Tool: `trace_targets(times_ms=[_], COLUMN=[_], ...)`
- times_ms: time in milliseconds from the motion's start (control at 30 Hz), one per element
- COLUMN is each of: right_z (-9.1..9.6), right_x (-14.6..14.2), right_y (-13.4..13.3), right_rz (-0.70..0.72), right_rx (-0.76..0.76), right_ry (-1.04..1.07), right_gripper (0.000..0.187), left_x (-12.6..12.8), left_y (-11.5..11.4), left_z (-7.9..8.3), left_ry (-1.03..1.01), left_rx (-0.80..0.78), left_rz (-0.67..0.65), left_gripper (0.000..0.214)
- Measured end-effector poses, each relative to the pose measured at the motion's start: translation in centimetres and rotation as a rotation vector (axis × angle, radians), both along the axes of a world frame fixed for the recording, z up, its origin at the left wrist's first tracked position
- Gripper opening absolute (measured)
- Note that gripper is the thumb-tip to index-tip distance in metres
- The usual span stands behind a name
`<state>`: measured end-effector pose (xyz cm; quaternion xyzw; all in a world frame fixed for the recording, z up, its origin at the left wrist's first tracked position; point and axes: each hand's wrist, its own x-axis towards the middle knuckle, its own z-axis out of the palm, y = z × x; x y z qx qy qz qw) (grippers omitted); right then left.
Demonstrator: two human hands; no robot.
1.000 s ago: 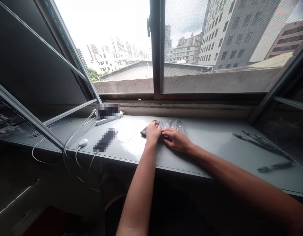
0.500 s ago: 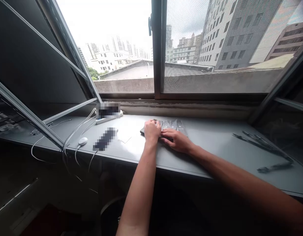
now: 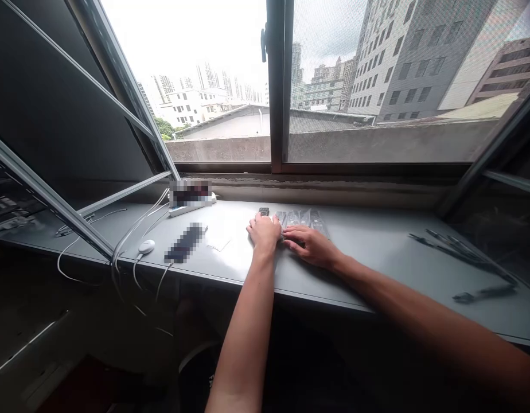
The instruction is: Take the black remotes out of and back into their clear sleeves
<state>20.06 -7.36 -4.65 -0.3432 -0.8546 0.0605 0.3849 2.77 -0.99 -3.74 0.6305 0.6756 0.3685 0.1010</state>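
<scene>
My left hand [image 3: 265, 232] rests on the desk with its fingers curled over a dark object with small buttons, which looks like a remote control [image 3: 264, 211]. Only its far end shows beyond my fingers; the rest is hidden under the hand. Close beside it on the right lies my right hand [image 3: 307, 244], its fingers stretched toward the left hand and the thumb apart below them. Whether its fingertips touch the object cannot be made out. Just behind my right hand, several similar dark items in clear plastic bags [image 3: 310, 218] lie in a row.
On the grey desk [image 3: 377, 252], a power strip [image 3: 191, 207], a blurred-out phone-like object [image 3: 185, 244], a white round charger [image 3: 147, 246] and a paper slip [image 3: 219, 244] lie left. Dark cables [image 3: 458, 252] lie right. Metal frames [image 3: 131, 115] flank the window.
The dark object under my left hand has turned; its near left corner is now covered and its far end shows. My left fingers have spread slightly leftward. My right hand stays nearly still.
</scene>
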Motion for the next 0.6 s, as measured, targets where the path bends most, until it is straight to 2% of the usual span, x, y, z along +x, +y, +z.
trace_targets(times_ms=[200, 400, 467, 533, 600], right_z=[0.0, 0.1, 0.3, 0.4, 0.7], right_x=[0.0, -0.1, -0.2, -0.3, -0.6], right_y=[0.0, -0.3, -0.5, -0.8, -1.0], right_rz=[-0.011, -0.022, -0.023, -0.011, 0.007], right_rx=[-0.003, 0.002, 0.015, 0.035, 0.065], right_ry=[-0.011, 0.006, 0.011, 0.023, 0.050], right_gripper=[0.024, 0.022, 0.020, 0.019, 0.018], left_x=[-0.7, -3.5, -5.4, -7.6, -9.7], left_y=[0.3, 3.0, 3.8, 4.4, 4.7], left_z=[1.2, 2.2, 2.0, 1.5, 0.9], left_ry=[-0.028, 0.013, 0.063, 0.100, 0.155], left_rx=[0.051, 0.046, -0.008, -0.132, -0.246], left_rz=[0.071, 0.033, 0.023, -0.015, -0.121], left_gripper=[0.045, 0.050, 0.049, 0.051, 0.051])
